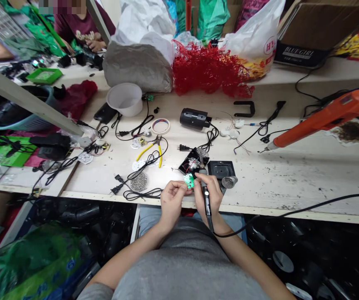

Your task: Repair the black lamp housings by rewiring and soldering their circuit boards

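Between thumb and finger, my left hand (173, 201) pinches a small green circuit board (189, 180) above the bench's front edge. My right hand (209, 194) is closed around the black handle of a soldering iron (207, 202), its barrel pointing away from me past the board. Just beyond lies an open black housing (193, 161) with wires and small parts inside. A black soldering stand (221, 170) with a metal coil (229, 181) is to the right of my hand. Left of my left hand sits a round dish of metal shavings or beads (138, 182).
Yellow-handled cutters (153, 151), a tape roll (161, 126), a white bowl (124, 99) and a black cylindrical device (194, 118) lie farther back. An orange electric screwdriver (323, 118) reaches in from the right. The iron's cord (292, 212) runs along the front edge. Another person (84, 31) sits opposite.
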Tool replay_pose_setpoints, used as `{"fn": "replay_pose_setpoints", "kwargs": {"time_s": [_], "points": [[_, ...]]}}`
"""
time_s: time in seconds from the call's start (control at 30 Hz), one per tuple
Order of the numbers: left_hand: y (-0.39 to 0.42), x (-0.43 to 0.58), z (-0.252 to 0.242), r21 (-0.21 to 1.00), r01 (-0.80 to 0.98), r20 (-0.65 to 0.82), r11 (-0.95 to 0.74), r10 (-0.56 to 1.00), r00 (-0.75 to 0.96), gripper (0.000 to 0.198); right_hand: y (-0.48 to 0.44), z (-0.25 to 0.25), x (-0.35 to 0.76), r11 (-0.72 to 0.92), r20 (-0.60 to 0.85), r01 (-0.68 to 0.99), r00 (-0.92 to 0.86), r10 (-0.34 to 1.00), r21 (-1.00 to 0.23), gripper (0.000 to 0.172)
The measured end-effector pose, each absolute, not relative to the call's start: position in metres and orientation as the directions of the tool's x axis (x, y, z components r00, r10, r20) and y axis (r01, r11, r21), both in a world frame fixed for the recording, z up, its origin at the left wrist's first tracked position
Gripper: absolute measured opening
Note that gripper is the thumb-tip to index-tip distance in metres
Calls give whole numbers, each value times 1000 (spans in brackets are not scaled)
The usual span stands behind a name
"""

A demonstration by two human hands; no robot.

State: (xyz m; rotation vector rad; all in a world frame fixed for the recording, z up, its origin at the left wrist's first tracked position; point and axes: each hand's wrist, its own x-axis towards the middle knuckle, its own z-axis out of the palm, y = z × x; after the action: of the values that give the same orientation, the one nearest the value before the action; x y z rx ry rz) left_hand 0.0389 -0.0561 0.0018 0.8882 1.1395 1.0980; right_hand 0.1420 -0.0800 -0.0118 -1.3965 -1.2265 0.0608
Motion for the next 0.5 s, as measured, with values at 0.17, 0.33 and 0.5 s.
{"fn": "replay_pose_setpoints", "kwargs": {"time_s": [0.17, 0.33, 0.5], "points": [[-56, 39, 1, 953, -193, -227, 235, 972, 62, 32, -80, -9, 142, 286, 624, 624, 428, 654, -727, 29], [-56, 38, 1, 956, -175, -226, 234, 972, 64, 32, -80, -8, 141, 290, 625, 626, 418, 659, -724, 31], [-56, 38, 2, 953, -185, -232, 242, 970, 74, 32, -80, -9, 142, 293, 628, 624, 421, 655, -724, 30]]}}
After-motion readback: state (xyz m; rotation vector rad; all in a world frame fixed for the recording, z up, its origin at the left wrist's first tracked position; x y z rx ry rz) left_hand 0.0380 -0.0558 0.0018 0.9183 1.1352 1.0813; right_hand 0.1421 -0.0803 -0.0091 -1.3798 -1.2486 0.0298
